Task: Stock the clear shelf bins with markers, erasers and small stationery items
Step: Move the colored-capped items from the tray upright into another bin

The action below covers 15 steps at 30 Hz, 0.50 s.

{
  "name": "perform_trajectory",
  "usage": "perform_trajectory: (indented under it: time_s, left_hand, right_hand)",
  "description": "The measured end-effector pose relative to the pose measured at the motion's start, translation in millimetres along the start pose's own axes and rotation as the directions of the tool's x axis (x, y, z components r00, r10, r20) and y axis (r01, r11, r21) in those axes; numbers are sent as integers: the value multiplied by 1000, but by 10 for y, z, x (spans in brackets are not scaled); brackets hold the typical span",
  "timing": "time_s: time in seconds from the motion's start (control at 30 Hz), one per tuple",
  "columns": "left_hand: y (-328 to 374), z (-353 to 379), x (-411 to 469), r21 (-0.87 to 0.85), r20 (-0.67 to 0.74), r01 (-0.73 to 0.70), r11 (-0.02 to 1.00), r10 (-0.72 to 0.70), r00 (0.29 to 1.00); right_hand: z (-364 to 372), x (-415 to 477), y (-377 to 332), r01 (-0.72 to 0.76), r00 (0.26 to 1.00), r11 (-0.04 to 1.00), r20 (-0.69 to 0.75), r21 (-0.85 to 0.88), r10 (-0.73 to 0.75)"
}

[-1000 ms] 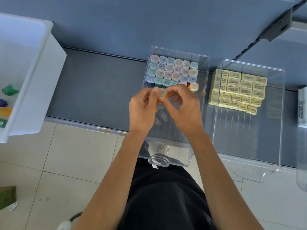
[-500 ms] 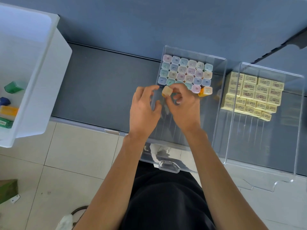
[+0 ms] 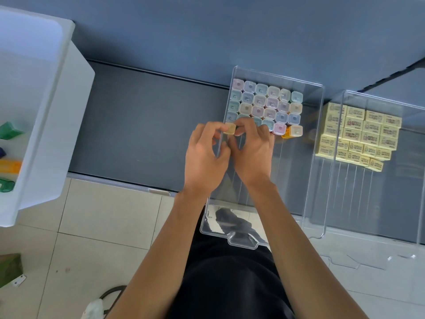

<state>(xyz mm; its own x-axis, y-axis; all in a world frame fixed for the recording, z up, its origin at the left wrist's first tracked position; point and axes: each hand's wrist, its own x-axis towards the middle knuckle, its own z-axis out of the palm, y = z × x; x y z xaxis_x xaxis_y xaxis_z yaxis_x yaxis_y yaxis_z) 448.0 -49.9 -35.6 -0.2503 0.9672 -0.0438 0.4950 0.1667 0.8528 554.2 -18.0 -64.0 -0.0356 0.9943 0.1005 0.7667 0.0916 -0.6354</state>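
While the hands meet over the bin [image 3: 239, 244], left hand [image 3: 204, 157] and right hand [image 3: 253, 153] together pinch one pale yellow marker [image 3: 230, 128] in their fingertips. The marker stands at the bin's left wall, touching the front of the marker rows [image 3: 266, 102] that fill the bin's rear. Erasers [image 3: 358, 132] lie right of the bin.
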Motion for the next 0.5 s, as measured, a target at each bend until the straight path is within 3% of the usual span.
perform_trajectory:
  time_s: [0.2,0.3,0.5]
  left_hand:
    - [-10,-11,7,2,7,-4,1000,4,1000]
    - [3,24,34,82,-30,-41,996,44,999]
    - [320,192,46,173,-56,-159,972,171,984]
  right_hand:
    - [-2,-3,-27,-3,1000,1000,8,-20,4]
    - [-54,-48,-47,-7,1000,999,5,-45,7]
    - [-448,-35,152,-91,973,989,-222,-113,64]
